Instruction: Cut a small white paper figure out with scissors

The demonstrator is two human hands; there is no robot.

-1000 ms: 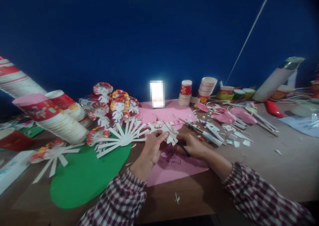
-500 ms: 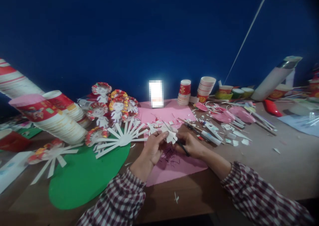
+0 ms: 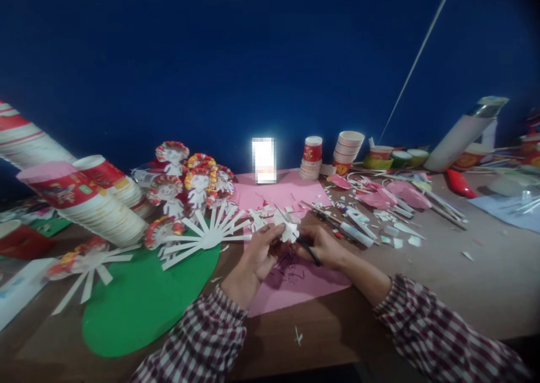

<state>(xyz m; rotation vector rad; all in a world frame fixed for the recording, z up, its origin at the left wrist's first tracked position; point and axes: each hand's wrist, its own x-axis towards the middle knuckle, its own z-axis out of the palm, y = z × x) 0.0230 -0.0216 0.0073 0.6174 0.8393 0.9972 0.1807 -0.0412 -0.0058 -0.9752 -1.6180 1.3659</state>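
Note:
Over the pink sheet [image 3: 274, 298], my left hand [image 3: 262, 252] pinches a small white paper cutout [image 3: 290, 232] with a scalloped edge. My right hand [image 3: 324, 247] is closed around scissors [image 3: 310, 250], whose dark handle shows below the fingers. The scissor blades lie at the cutout, partly hidden by the paper. Dark scribbled marks [image 3: 294, 270] show on the pink sheet beneath my hands. Left of my left hand, a white cup cut into fanned strips [image 3: 211, 238] rests over a green oval sheet [image 3: 152, 304].
Paper figures with red and yellow frilled rims [image 3: 198, 183] stand at the back left, beside tilted stacks of paper cups [image 3: 101, 211]. Pens [image 3: 358, 234], white scraps [image 3: 414, 240] and pink pieces [image 3: 407, 194] litter the right side. Farther back are upright cup stacks [image 3: 311, 158] and a leaning flask [image 3: 459, 138].
The white cutout has turned slightly between my fingers. Both hands stay in nearly the same place, and the rest of the table looks unchanged.

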